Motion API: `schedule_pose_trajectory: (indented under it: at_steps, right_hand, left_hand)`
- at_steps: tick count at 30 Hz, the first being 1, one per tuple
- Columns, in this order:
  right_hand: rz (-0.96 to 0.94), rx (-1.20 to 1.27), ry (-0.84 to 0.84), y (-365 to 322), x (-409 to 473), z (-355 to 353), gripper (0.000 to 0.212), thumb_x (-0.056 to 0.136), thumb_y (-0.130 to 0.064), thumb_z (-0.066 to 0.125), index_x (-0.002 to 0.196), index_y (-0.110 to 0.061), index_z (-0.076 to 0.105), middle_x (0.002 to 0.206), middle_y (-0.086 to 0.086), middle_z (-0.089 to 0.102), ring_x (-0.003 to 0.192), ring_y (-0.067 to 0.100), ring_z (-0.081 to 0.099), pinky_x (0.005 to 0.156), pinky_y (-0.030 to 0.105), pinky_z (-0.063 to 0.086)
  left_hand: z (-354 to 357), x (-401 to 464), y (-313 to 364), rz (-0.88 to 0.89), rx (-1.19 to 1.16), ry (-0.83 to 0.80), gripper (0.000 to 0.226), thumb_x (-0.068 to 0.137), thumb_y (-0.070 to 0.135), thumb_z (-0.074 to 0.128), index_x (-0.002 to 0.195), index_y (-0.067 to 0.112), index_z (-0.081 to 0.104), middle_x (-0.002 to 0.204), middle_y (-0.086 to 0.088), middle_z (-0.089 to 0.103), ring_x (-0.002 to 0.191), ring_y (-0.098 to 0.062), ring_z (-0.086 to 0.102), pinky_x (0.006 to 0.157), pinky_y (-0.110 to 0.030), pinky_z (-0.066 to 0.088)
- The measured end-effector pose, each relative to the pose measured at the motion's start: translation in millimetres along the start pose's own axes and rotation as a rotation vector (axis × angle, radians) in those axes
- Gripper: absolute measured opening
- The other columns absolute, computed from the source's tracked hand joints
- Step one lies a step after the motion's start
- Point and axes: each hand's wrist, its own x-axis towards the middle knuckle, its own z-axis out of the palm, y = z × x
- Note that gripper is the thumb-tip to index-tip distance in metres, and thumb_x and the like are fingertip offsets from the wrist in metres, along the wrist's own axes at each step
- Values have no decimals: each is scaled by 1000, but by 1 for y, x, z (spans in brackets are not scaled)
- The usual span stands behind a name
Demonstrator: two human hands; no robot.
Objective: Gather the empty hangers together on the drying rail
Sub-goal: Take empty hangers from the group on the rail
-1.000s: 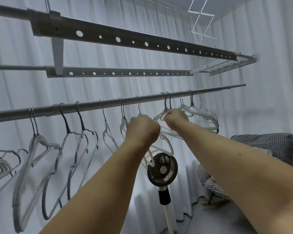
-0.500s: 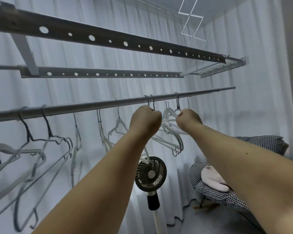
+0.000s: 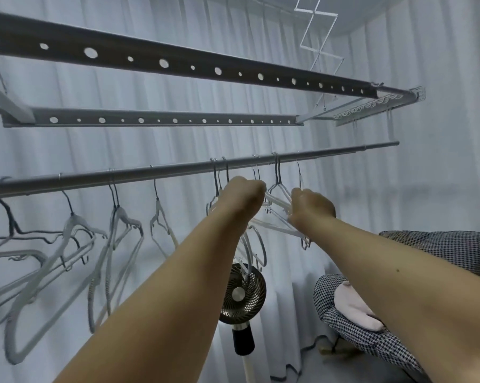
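Both hands reach up to the hangers on the drying rail (image 3: 178,171).
The left hand (image 3: 240,196) and right hand (image 3: 310,207) each grasp white hangers (image 3: 277,201) near the rail's right end (fingers curled); other hangers (image 3: 117,230) hang apart toward the left end.

White pleated curtains (image 3: 440,161) cover the walls all round. Low down stands a round fan (image 3: 243,294) on a pale pole, its dark grille facing us. To its right, a checked chair (image 3: 371,344) with a pale cloth (image 3: 354,308) lying on the seat. Overhead, two perforated metal bars (image 3: 178,64) run across.
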Motion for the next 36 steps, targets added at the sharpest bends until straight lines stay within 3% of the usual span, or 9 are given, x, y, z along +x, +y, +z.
schedule_pose_trajectory:
  at_steps: [6,10,15,18,23,26,28,32,36]
  right_hand:
    - [-145,11,59,11,8,10,16,91,-16,48,101,-11,59,95,7,64,70,25,47,60,29,37]
    - [-171,22,144,7,11,4,17,91,-15,45,101,-12,59,93,6,64,69,24,47,58,28,35]
    - [-108,143,154,-2,23,-8,16,90,-9,43,101,-12,54,85,6,62,67,25,51,57,28,36]
    - [-102,158,113,-10,29,-15,16,91,-10,44,103,-12,54,93,8,64,72,26,51,60,29,38]
    - [-109,165,101,-20,21,-11,19,94,-16,42,107,-11,56,95,8,65,72,24,50,64,30,46]
    - [-133,210,169,-21,4,-9,20,95,-17,39,104,-11,56,92,8,66,69,23,49,61,29,42]
    - [-148,278,200,-21,-9,-11,22,94,-17,38,104,-11,56,92,9,66,70,27,53,61,29,40]
    - [-157,408,186,-18,-31,-16,31,94,-22,34,114,-12,57,98,12,68,88,32,62,70,33,45]
    - [-106,658,102,-12,-36,-25,51,98,-43,23,74,-19,62,84,7,69,82,28,61,71,33,45]
  left_hand:
    - [30,17,-7,-105,-69,35,14,88,15,50,77,7,53,96,-22,61,96,-36,62,94,-48,52]
    - [41,23,-5,-182,-132,47,15,91,9,50,76,7,51,85,-16,56,83,-29,57,96,-44,51]
    - [48,27,0,-234,-254,36,9,93,7,49,86,3,51,89,-16,54,97,-29,58,90,-34,54]
    - [51,31,0,-270,-332,22,19,95,7,45,77,1,48,82,-15,50,92,-30,54,86,-32,51]
    - [49,33,-1,-313,-435,-55,17,98,8,39,112,1,47,110,-30,57,100,-38,62,93,-42,53]
    - [48,33,-4,-296,-484,-80,25,99,6,32,119,-2,45,63,-20,58,55,-22,60,56,-28,55]
    - [49,36,-7,-298,-514,-57,25,100,5,32,119,-4,45,46,-8,46,26,-9,39,31,-16,34]
    - [49,38,-14,-338,-527,-111,17,98,2,35,100,-6,50,62,-7,40,29,-7,31,29,-13,27]
    - [44,34,-18,-353,-609,-160,22,100,5,37,100,-11,51,51,-10,47,34,-9,44,33,-15,40]
